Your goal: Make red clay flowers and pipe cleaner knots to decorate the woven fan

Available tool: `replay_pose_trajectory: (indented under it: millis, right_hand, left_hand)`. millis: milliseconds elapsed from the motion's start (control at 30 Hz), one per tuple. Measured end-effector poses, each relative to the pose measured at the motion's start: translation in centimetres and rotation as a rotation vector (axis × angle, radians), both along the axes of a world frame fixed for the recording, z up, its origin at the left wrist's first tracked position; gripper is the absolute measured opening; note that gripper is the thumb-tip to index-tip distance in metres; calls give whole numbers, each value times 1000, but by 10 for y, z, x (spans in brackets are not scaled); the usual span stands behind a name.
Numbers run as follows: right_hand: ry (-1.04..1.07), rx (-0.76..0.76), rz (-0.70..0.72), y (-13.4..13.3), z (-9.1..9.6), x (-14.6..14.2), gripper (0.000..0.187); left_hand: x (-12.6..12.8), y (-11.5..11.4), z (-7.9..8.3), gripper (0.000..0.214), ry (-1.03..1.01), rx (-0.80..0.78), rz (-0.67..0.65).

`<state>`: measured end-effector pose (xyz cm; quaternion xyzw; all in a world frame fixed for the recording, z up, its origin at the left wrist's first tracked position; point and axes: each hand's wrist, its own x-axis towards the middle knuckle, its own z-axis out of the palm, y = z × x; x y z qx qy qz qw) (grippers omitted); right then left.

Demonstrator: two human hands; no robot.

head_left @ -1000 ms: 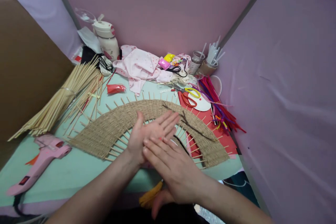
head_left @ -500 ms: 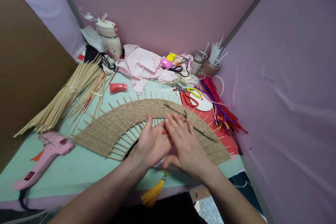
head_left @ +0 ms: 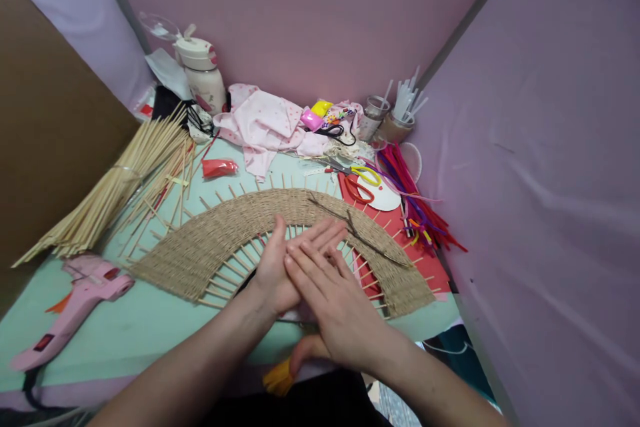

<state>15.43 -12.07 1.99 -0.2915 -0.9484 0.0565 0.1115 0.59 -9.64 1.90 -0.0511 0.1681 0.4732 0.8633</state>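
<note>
Left hand (head_left: 279,275) flat, palm-up, right hand (head_left: 334,307) flat across it, over the woven fan (head_left: 215,243) at its six-o'clock edge. At one, a brown cup (head_left: 394,129) holds white sticks (head_left: 407,101) beside a clear cup (head_left: 371,121); at eleven, a lidded bottle (head_left: 206,88).

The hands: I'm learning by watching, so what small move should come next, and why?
Perhaps lift the right hand off the left hand: it covers part of that palm, and the small red piece seen there half a second ago no longer shows, so its shape can't be checked.
</note>
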Motion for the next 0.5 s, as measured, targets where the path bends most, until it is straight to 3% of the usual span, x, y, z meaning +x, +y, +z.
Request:
replay_pose_trajectory:
  millis: [100, 167, 300, 367, 500]
  right_hand:
    - [-13, -6, -71, 3, -1, 5, 110]
    - [-4, -3, -124, 6, -1, 6, 113]
    - [2, -12, -27, 4, 4, 8, 108]
    - [7, -21, 0, 3, 6, 12, 96]
    - [160, 32, -36, 9, 6, 23, 49]
  left_hand:
    - [0, 1, 3, 86, 10, 37, 65]
    - [6, 0, 5, 90, 2, 38, 10]
    - [12, -1, 4, 88, 21, 17, -72]
    - [8, 3, 6, 84, 30, 26, -14]
    - [4, 11, 12, 87, 42, 12, -10]
